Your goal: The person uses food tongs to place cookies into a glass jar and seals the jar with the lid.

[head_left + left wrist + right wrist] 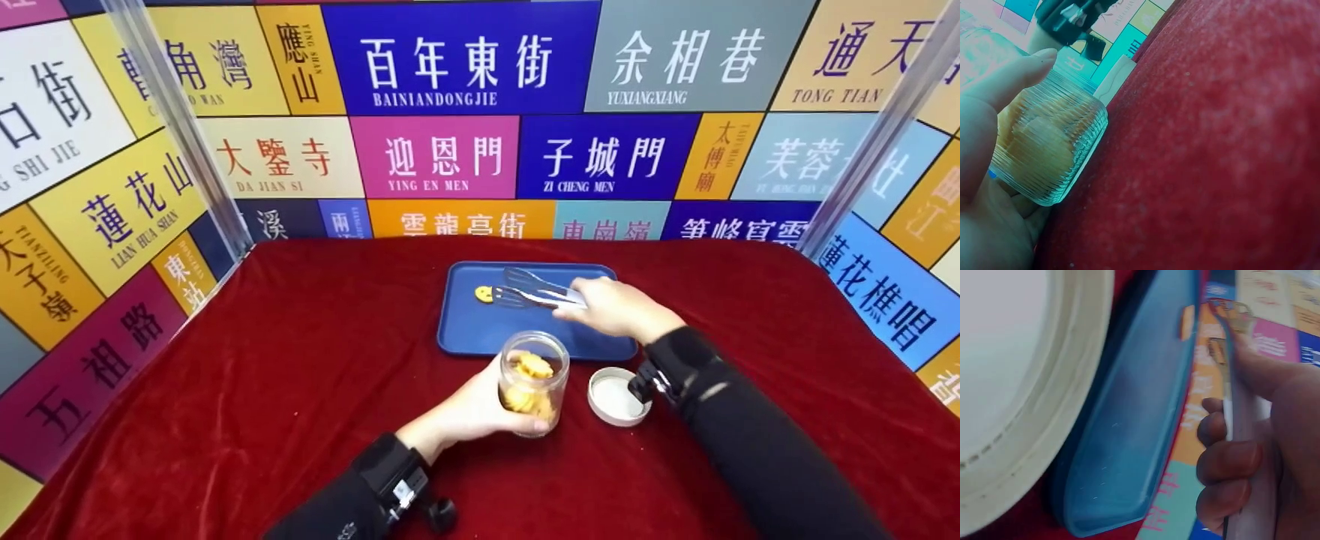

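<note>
My left hand [480, 401] grips a clear ribbed glass jar [1044, 143], its thumb on one side and fingers round the other. Yellow cookies [531, 397] show inside the open-mouthed jar. Over the blue tray [465, 334], my right hand [611, 304] holds a pair of tongs [551, 296] by their pale handles, with fingers curled round them in the right wrist view. The dark wire heads of the tongs point left and stand apart. One round yellow cookie [484, 294] is on the tray, right at the tip of the nearer wire head.
A white round lid [619, 397] lies on the red cloth [337, 360] right of the jar, partly under the right wrist's camera. Behind the table stand panels [442, 157] of coloured signs, with clear upright posts [870, 135] at the corners.
</note>
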`<state>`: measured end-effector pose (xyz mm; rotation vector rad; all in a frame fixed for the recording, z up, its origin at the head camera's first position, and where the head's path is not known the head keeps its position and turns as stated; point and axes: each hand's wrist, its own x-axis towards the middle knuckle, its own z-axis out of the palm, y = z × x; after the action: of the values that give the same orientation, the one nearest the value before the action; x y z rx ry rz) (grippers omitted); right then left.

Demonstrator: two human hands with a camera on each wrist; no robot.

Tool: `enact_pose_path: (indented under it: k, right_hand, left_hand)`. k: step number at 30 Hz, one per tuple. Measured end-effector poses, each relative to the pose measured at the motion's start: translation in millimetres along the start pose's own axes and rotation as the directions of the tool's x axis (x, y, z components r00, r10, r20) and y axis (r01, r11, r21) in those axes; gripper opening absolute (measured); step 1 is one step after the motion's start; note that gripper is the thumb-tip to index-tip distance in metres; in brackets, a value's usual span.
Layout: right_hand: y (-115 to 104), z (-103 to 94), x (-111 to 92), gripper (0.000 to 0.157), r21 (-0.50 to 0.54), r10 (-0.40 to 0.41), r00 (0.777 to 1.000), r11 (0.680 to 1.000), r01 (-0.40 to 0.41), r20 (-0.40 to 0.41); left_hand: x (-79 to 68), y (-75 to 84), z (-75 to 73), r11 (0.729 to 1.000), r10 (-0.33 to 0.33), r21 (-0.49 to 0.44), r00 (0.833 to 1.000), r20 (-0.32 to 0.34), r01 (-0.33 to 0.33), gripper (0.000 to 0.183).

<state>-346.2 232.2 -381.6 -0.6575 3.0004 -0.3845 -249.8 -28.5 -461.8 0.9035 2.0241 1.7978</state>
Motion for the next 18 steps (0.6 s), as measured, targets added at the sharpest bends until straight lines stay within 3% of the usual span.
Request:
enact_pose_path:
  k: [8,18]
  right_hand:
    - [0,14.2,22,0.049,0.030,0.057,0.996,0.998,-0.059,0.062]
    - [-25,20.3,41,0.048,0.001,0.068,0.994,0.998,-0.068,0.082]
  left_hand:
    - [0.5,-1.3,0.9,1.000,-0.007,-0.001,1.000,-0.002,0.007,0.094]
    - [0.0,-1.8,-0.2,1.000,-0.005,-0.028,1.000,0.000,0.005,0.098]
